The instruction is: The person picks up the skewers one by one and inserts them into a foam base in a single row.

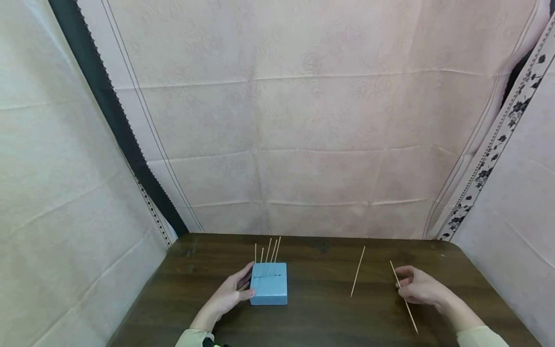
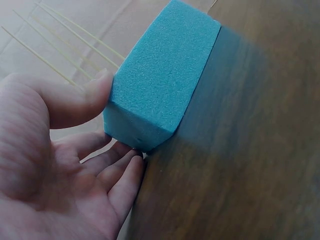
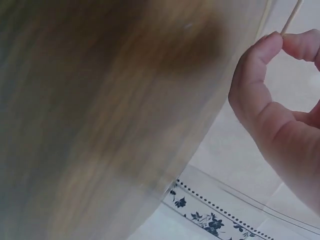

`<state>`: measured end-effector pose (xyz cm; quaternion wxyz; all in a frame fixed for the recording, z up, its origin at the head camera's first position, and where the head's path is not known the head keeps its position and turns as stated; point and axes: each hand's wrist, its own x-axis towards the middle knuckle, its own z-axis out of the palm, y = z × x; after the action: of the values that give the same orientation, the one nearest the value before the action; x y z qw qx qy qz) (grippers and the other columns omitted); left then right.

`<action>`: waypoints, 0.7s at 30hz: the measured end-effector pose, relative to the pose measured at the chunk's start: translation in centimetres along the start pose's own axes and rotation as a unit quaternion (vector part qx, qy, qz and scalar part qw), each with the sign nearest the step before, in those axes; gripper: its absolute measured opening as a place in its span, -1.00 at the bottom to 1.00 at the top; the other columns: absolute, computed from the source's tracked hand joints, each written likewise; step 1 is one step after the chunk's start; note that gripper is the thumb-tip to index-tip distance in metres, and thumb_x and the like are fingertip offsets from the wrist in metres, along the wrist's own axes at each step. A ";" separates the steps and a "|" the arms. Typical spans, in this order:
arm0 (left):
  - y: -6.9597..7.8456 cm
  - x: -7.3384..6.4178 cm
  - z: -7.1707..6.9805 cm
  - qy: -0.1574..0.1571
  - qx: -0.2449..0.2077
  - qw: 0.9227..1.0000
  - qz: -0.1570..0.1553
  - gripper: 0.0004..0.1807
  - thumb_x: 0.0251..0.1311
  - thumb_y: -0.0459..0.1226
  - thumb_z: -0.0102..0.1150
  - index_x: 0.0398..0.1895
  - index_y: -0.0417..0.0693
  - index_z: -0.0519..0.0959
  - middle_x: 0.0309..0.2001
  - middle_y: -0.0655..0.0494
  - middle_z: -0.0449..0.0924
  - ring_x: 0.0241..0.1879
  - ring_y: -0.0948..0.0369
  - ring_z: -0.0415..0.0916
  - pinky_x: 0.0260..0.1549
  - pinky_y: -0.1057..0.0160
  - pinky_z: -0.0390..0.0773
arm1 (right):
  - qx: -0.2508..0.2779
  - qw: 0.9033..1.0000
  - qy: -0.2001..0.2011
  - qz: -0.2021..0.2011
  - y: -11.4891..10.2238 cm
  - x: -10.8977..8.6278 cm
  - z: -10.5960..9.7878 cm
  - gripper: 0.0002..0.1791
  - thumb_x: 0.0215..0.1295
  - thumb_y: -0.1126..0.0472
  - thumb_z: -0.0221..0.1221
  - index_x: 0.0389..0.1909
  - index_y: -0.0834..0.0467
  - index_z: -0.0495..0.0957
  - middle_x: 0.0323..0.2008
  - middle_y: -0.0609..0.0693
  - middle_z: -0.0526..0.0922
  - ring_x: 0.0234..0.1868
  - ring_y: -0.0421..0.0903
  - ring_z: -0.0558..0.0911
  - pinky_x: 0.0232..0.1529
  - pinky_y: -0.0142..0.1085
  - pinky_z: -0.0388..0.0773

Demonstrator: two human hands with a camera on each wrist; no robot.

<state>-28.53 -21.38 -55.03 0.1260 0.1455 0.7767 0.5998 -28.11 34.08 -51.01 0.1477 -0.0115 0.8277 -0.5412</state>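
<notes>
A light blue foam block stands on the table with several thin bamboo skewers sticking up out of its top. My left hand holds the block by its left side; in the left wrist view the thumb presses one edge and the fingers bend round the lower end. Over the right part of the table, my right hand pinches another bamboo skewer near its middle, and it slants down to the right. The right wrist view catches a short piece of that skewer above the fingertips.
A loose skewer lies on the dark wooden table between the block and my right hand. Pale cloth hangs behind the table's back edge, with more cloth at both sides. A floral border runs down the right.
</notes>
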 end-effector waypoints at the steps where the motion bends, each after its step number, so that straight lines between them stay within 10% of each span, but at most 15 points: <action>1: 0.0 0.0 0.0 -0.001 0.000 1.000 0.000 -0.03 0.40 -0.35 0.34 0.73 -0.21 0.00 0.67 -0.36 -0.01 0.65 -0.25 -0.06 0.55 -0.22 0.10 | 0.016 1.000 -0.009 -0.003 -0.1 0.0 0.0 -0.12 0.14 0.50 0.18 0.46 0.59 0.00 -0.09 0.25 0.60 -0.26 -0.05 0.60 -0.27 -0.27 0.66; 21: 0.2 0.1 0.1 0.001 -0.002 1.000 -0.006 -0.04 0.40 -0.38 0.32 0.74 -0.20 0.01 0.67 -0.36 -0.02 0.65 -0.24 -0.07 0.56 -0.21 0.09 | 0.200 0.978 -0.008 -0.051 -5.9 1.7 6.5 -0.58 0.67 0.25 0.06 0.44 0.19 0.42 -0.08 0.01 0.62 -0.14 -0.16 0.70 -0.02 -0.26 0.75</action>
<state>-28.55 -21.25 -54.91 0.1298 0.1399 0.7763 0.6008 -28.90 25.52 -48.46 0.1263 -0.0283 0.6998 -0.7026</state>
